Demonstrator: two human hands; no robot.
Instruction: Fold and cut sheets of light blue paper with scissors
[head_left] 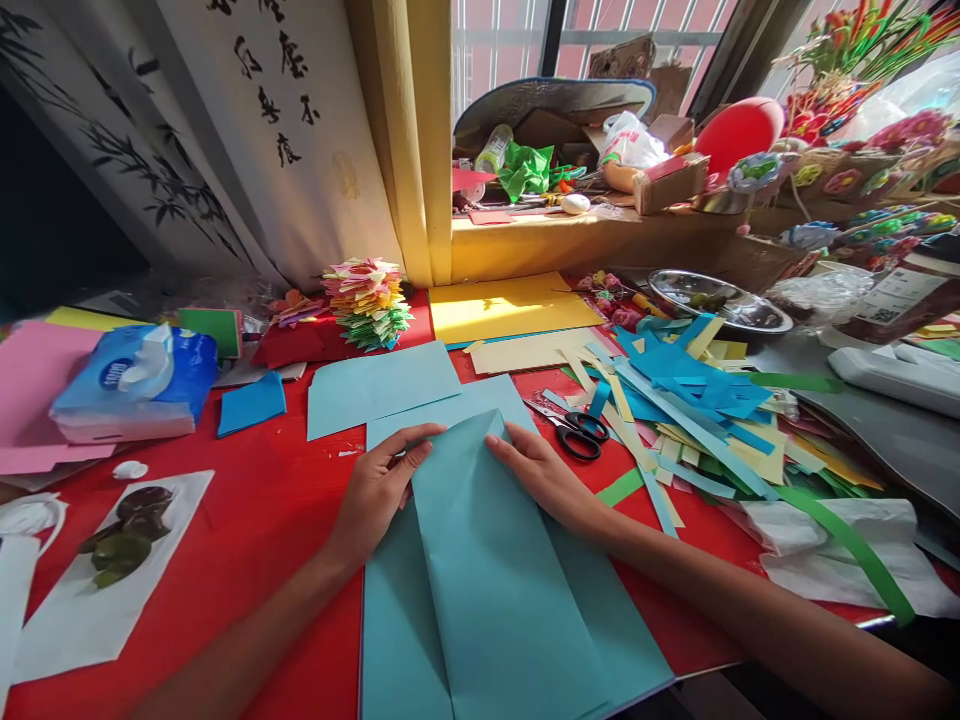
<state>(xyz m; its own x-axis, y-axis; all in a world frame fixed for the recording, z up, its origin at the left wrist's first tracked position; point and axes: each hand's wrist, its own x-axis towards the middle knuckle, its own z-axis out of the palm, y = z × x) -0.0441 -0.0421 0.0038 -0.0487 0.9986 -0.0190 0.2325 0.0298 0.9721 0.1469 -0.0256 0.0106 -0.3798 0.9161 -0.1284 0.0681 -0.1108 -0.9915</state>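
A light blue sheet of paper point(502, 570) stands folded over in front of me, its top edge raised off the sheets beneath. My left hand point(386, 485) pinches its upper left corner between thumb and fingers. At the upper right corner, my right hand point(544, 475) grips the same sheet with thumb and forefinger. More light blue paper point(397, 610) lies flat below it. Beyond my hands is another light blue sheet point(382, 385). Black-handled scissors point(581, 430) rest just past my right hand, blades pointing left.
Blue, cream and green paper strips point(697, 400) are heaped at the right. A tissue pack point(139, 380) sits at the left, near fruit on white paper point(172, 570). Behind are a folded-paper stack point(367, 305), yellow paper point(510, 308) and a metal bowl point(772, 318).
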